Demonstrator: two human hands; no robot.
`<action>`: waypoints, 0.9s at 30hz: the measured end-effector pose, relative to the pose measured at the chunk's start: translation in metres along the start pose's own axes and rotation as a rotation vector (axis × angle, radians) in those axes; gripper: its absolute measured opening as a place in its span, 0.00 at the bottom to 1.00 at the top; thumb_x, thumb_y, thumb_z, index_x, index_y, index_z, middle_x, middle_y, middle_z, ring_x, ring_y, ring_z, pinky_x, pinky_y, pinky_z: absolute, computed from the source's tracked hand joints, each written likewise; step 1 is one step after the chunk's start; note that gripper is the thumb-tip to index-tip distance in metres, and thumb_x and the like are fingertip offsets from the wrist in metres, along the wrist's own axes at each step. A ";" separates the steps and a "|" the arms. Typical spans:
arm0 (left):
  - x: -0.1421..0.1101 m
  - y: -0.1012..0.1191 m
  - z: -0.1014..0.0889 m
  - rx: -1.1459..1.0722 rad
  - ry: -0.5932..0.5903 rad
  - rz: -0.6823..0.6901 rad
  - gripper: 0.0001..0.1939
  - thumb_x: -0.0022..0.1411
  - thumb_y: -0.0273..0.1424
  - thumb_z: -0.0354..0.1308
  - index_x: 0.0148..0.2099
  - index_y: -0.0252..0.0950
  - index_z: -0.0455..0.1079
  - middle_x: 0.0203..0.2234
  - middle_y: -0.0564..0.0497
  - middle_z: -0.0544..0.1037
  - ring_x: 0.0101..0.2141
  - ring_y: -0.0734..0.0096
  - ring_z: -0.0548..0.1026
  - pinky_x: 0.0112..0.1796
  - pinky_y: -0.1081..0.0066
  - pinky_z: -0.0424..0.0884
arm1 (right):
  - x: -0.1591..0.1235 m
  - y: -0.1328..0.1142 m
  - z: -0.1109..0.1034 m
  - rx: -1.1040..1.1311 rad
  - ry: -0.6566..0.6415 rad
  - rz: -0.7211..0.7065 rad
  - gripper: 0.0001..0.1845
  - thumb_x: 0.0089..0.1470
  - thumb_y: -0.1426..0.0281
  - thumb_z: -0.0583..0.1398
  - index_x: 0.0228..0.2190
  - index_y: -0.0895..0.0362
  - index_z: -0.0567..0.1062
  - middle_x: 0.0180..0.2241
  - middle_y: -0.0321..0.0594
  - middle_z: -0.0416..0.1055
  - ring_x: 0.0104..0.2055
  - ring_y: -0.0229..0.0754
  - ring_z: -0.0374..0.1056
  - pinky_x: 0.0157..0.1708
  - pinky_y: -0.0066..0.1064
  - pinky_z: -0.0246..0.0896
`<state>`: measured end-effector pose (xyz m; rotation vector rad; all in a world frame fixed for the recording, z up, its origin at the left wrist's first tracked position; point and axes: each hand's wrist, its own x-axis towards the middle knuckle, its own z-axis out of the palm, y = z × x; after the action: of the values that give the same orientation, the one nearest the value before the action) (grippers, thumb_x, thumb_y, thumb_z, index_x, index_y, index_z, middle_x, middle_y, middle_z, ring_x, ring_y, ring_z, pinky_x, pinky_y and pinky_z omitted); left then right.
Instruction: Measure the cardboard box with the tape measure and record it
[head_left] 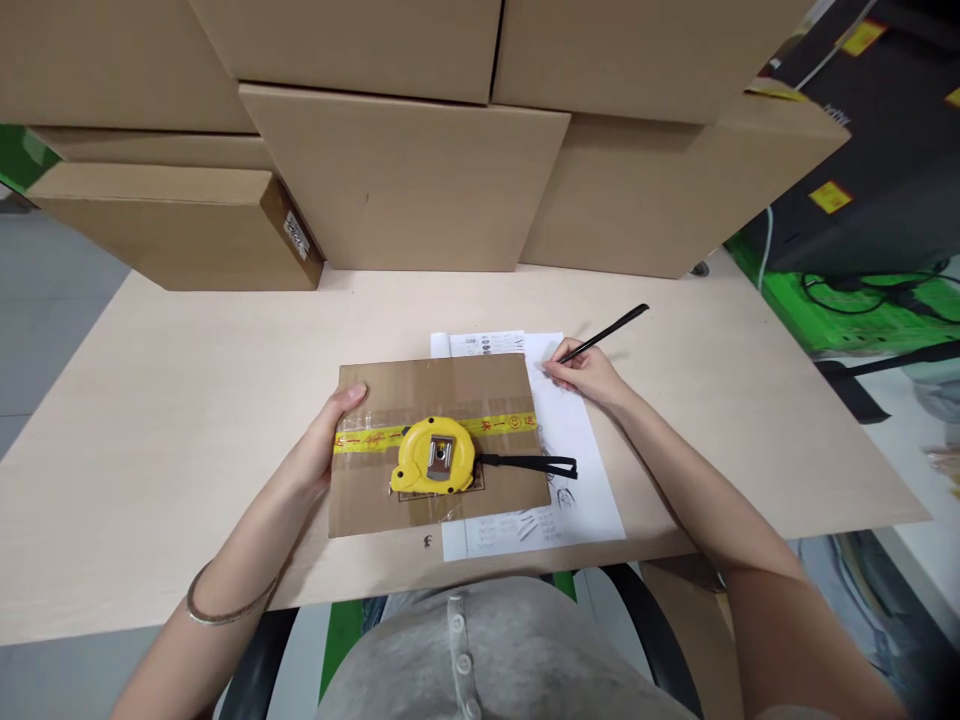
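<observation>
My left hand (334, 425) grips the left edge of a flat cardboard box (465, 385), thumb on top and the other fingers hidden at its side. Yellow printed tape (499, 424) runs across the box. On top rests a yellow tape measure (420, 450), its metal clip facing up and its black wrist strap (529, 463) trailing right past the box edge. Partly covered by the box lies a white sheet of paper (585, 480) with print and drawings. My right hand (589, 372) pinches a black pen (611, 328) over the sheet's upper right part.
Large cardboard boxes (420, 190) are stacked along the back of the pale table (187, 430). A smaller labelled carton (187, 235) stands at the back left. To the right are a black printed box (885, 160), a green surface (855, 315) and black cables (892, 290).
</observation>
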<state>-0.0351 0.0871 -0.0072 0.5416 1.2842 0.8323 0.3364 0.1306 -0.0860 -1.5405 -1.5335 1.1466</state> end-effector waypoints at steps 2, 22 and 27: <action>-0.005 0.002 0.006 -0.013 0.061 0.002 0.20 0.51 0.45 0.66 0.44 0.38 0.79 0.18 0.51 0.80 0.23 0.53 0.82 0.20 0.65 0.77 | 0.005 0.002 0.002 0.037 0.012 -0.004 0.28 0.41 0.46 0.69 0.26 0.54 0.65 0.15 0.33 0.67 0.15 0.33 0.59 0.16 0.27 0.53; 0.009 -0.010 -0.001 0.008 0.085 0.106 0.26 0.55 0.45 0.65 0.54 0.39 0.75 0.31 0.51 0.85 0.31 0.51 0.84 0.30 0.62 0.80 | 0.002 -0.002 0.008 0.055 0.035 -0.013 0.24 0.46 0.54 0.69 0.17 0.55 0.67 0.13 0.32 0.65 0.14 0.32 0.58 0.14 0.26 0.52; 0.007 -0.008 0.000 0.025 0.063 0.141 0.25 0.57 0.44 0.64 0.55 0.41 0.75 0.35 0.51 0.85 0.36 0.50 0.84 0.33 0.61 0.81 | 0.003 -0.002 0.007 0.052 0.018 -0.007 0.24 0.46 0.53 0.70 0.18 0.55 0.68 0.15 0.33 0.67 0.14 0.32 0.59 0.15 0.26 0.55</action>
<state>-0.0328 0.0880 -0.0180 0.6361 1.3265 0.9571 0.3291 0.1325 -0.0871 -1.5060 -1.4842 1.1567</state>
